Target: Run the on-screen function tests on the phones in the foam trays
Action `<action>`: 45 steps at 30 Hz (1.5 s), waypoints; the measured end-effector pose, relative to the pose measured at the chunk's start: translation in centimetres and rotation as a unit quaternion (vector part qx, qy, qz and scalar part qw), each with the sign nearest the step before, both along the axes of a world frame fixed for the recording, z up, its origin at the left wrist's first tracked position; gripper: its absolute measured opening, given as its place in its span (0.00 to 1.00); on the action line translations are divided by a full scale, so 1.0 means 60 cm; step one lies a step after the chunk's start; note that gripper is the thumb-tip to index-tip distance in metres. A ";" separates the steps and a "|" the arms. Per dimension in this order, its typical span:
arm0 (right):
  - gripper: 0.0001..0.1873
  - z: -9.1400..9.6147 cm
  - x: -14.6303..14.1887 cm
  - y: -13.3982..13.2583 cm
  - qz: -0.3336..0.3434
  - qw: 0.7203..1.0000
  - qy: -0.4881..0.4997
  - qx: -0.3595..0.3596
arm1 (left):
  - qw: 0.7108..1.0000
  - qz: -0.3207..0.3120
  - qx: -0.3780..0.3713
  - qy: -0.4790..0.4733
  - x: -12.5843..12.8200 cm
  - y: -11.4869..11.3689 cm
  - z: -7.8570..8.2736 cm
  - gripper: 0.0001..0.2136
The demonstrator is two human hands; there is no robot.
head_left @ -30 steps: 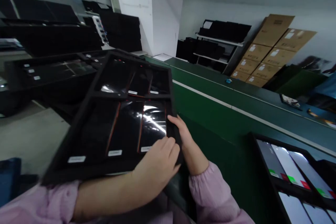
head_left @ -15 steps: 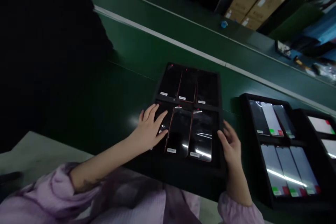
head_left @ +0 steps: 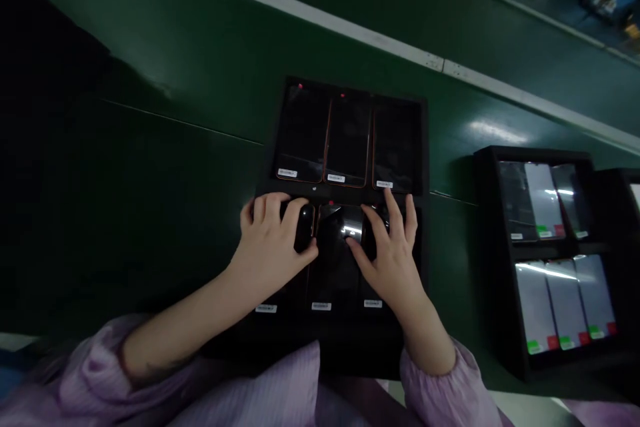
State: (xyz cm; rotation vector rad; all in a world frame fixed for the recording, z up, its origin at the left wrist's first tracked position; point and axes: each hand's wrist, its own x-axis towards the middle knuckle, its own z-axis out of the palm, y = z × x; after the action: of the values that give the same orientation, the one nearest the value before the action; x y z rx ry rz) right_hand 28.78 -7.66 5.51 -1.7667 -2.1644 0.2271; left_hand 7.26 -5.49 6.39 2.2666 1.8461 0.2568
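A black tray (head_left: 424, 147) lies in front of me, holding two rows of dark-screened smartphones with reddish edges and small white labels. My left hand (head_left: 267, 240) is wrapped over the upper part of the near-left smartphone (head_left: 304, 228), its fingers curled across and its thumb at the right edge. Over the near-right smartphone (head_left: 370, 283) my right hand (head_left: 393, 253) rests with fingers spread. Its thumb touches near the right edge of the near-middle smartphone (head_left: 333, 267), whose screen catches a bright reflection. The far-row smartphones (head_left: 347, 140) lie flat, untouched by my hands.
To the right stands another black tray (head_left: 507, 247) of smartphones with pale films and green and red stickers. A further tray (head_left: 620, 180) is cut off by the frame. A pale strip (head_left: 350, 30) crosses the green table (head_left: 200, 67) behind.
My right hand has left the tray's right side and come over the near row. My left hand has curled around the near-left smartphone. The view has tilted down and closer.
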 end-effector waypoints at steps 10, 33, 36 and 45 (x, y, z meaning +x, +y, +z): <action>0.30 0.017 -0.023 -0.073 -0.029 0.996 0.059 -0.055 | 0.999 -0.048 -0.020 0.011 -0.001 -0.006 -0.006 0.29; 0.21 0.015 -0.106 -0.119 -0.201 0.969 0.132 -0.060 | 0.994 -0.022 -0.102 0.005 0.008 0.037 0.016 0.27; 0.20 0.004 -0.105 -0.106 -0.196 0.969 0.139 -0.051 | 0.995 -0.032 -0.098 -0.005 0.002 0.034 0.017 0.28; 0.18 0.001 -0.077 -0.094 -0.215 0.967 0.130 -0.033 | 0.994 -0.026 -0.096 -0.037 -0.005 0.027 0.013 0.29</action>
State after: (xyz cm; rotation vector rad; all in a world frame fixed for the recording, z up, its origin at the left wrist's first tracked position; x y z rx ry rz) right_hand 24.18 -13.28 5.57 -2.0591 -1.5672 0.3980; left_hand 6.97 -3.86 7.19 2.1415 1.6927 0.1458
